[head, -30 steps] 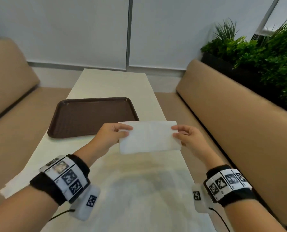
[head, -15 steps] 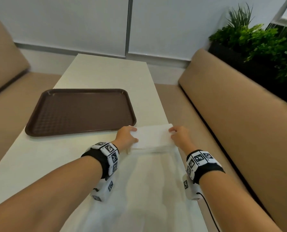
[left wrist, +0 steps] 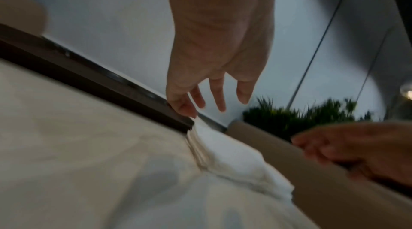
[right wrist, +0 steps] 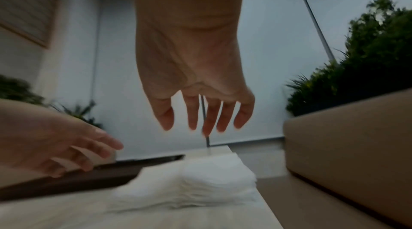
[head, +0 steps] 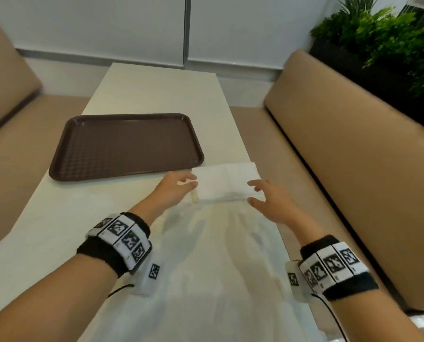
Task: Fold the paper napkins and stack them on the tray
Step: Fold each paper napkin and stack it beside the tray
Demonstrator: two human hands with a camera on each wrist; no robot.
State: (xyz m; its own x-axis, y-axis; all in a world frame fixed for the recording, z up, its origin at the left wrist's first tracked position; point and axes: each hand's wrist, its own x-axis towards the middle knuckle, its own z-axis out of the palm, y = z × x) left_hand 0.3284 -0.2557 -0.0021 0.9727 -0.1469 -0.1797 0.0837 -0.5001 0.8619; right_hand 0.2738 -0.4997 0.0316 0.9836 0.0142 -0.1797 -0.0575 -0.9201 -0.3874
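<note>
Brown tray (head: 122, 144) at 10 o'clock on the table (head: 45, 218), bare. Left hand (head: 174, 188) fingers relaxed, spread, holding nothing. White napkin stack (head: 227, 183) at 12 o'clock, folded rectangular, soft layered edges, just right of tray's near corner. Right hand (head: 272, 203) likewise slack, empty.

Both hands have let go of the napkin (head: 227, 183), now lying on the table (head: 156, 95).

White napkin stack (head: 227, 181) lies beside the brown tray (head: 125, 146) (bare), near right.
</note>
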